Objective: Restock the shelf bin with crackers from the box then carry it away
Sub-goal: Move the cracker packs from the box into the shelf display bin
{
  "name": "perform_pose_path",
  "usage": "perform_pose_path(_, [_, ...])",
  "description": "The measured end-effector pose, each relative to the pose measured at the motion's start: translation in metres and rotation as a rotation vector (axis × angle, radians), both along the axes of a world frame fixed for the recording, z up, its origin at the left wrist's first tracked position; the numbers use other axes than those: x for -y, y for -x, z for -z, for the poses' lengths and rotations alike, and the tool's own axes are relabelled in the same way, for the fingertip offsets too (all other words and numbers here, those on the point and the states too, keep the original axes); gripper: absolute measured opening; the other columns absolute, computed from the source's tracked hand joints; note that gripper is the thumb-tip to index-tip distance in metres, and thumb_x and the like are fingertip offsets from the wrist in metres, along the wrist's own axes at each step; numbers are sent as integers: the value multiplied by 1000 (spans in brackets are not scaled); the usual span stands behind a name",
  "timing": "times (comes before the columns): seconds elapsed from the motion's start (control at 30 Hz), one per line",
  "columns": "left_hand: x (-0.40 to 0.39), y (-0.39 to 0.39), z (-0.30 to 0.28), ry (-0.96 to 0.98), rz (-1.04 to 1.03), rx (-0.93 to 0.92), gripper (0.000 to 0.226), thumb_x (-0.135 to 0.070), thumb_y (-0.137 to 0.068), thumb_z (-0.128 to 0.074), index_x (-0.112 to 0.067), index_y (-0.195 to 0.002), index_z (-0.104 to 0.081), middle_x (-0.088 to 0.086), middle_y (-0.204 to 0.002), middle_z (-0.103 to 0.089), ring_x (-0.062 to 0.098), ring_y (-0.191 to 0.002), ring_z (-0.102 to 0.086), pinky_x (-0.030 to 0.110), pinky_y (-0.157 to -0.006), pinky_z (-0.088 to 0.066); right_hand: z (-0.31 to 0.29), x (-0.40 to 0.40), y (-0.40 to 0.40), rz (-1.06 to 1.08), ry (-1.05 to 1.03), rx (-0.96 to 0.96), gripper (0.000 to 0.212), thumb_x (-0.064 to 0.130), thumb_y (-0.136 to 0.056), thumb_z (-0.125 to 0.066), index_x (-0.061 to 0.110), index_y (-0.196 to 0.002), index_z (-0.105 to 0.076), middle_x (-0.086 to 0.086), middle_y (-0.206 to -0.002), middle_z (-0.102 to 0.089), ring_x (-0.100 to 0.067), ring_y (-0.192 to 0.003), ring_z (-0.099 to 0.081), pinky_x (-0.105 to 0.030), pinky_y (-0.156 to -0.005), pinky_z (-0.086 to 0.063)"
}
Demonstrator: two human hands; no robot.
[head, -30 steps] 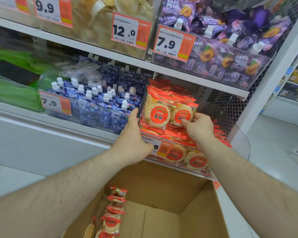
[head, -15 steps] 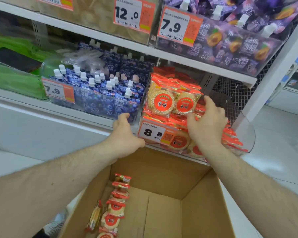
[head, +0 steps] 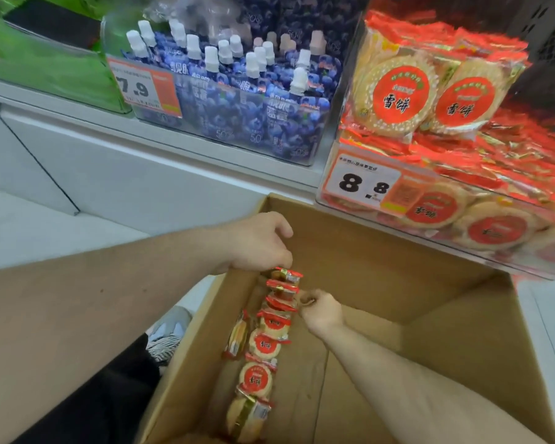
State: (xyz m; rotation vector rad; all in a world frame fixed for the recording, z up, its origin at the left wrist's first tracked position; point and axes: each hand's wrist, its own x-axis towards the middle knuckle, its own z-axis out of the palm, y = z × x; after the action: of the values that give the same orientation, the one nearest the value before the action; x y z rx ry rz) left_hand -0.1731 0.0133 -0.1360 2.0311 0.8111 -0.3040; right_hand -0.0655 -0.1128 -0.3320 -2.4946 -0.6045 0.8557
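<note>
Reaching down into the open cardboard box (head: 382, 267), both hands work at the far end of a row of cracker packets (head: 271, 331) that lines the box's left wall. The left hand (head: 258, 240) hangs over the topmost packet, its fingers (head: 282, 251) curled together with the tips touching the red wrapper edge; whether they actually pinch it cannot be told. The right hand (head: 319, 310) sits just beside the row lower down, its fingers (head: 306, 299) bunched against a packet's side. Up on the shelf (head: 205, 149), the clear bin (head: 340, 100) marked 8.8 is heaped with the same crackers, next to a bin of blue pouches (head: 237, 91).
</note>
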Motion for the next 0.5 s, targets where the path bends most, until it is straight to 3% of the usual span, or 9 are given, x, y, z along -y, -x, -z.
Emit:
perform_pose_path(0.07, [-7, -2, 5, 16, -17, -10, 48, -15, -86, -66, -24, -129, -46, -2, -106, -67, 14, -100, -64, 34, -87, -52, 27, -9, 1, 11, 40, -34, 26, 22, -91, -54, 21, -114, -65, 0, -113, -68, -21, -106, -63, -23, -83, -48])
perform_pose_path(0.17, [-12, -6, 15, 69, -44, -19, 47, -13, -85, -65, -24, -127, -47, -8, -96, -67, 10, -91, -64, 28, -76, -54, 60, -26, 0, 77, 11, -134, 29, 20, -94, -52, 21, -123, -56, -3, -117, -67, -21, -103, -63, -21, -78, -47])
perform_pose_path(0.23, [-12, -7, 19, 107, -45, -51, 45, -15, -87, -63, -26, -126, -45, -7, -99, -64, 13, -92, -65, 33, -82, -57, 73, -33, -3, 72, 20, -214, 29, 19, -95, -50, 21, -123, -56, -3, -118, -66, -19, -99, -62, -20, -77, -43])
perform_pose_path(0.37, [-12, -7, 23, 122, -21, -119, 49, -20, -89, -62, -28, -132, -41, -3, -110, -60, 12, -96, -63, 35, -86, -56, 73, -25, -12, 24, 98, -206, 9, 20, -86, -62, 24, -93, -59, 3, -93, -65, -16, -83, -57, -20, -70, -40])
perform_pose_path(0.5, [-10, -4, 21, 127, 3, -177, 54, -25, -90, -61, -28, -138, -37, 1, -110, -59, 15, -101, -60, 36, -89, -55, 44, 1, -12, 183, -101, -289, 24, 3, -79, -63, 20, -64, -54, 5, -66, -59, -18, -67, -54, -24, -59, -41])
